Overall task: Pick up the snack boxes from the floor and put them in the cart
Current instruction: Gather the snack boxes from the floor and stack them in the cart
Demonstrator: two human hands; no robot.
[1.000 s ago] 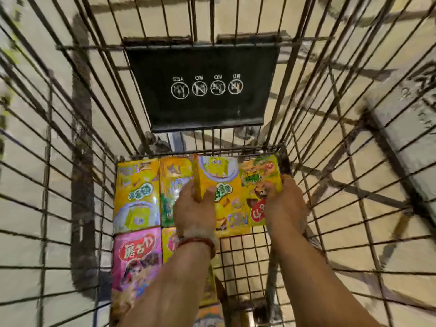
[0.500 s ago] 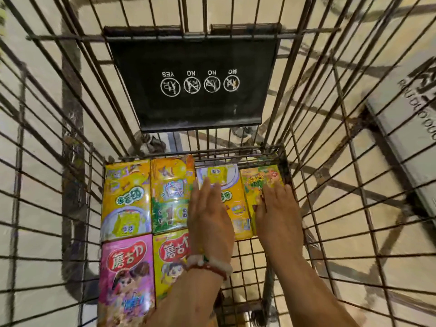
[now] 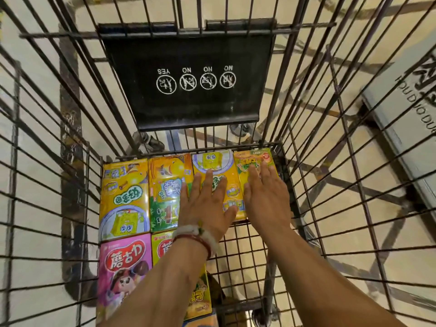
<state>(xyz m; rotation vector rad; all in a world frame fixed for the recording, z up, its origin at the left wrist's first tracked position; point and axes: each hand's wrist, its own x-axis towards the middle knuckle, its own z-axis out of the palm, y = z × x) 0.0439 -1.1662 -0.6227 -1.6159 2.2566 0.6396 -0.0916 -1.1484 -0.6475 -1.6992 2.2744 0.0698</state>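
Yellow cartoon-printed snack boxes (image 3: pixel 125 197), pink box (image 3: pixel 122 267), black panel (image 3: pixel 188 74)

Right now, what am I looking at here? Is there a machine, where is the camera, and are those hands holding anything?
There is no machine: a person works with bare hands. The one camera sits on their head, looking down into a wire shopping cart. Snack boxes lie flat on the cart's floor, side by side. The left hand, with bracelets at the wrist, rests open on a yellow box with a cartoon sponge. The right hand rests open on the yellow-green box in the far right corner. Neither hand grips anything; both lie flat. A pink box lies nearer on the left.
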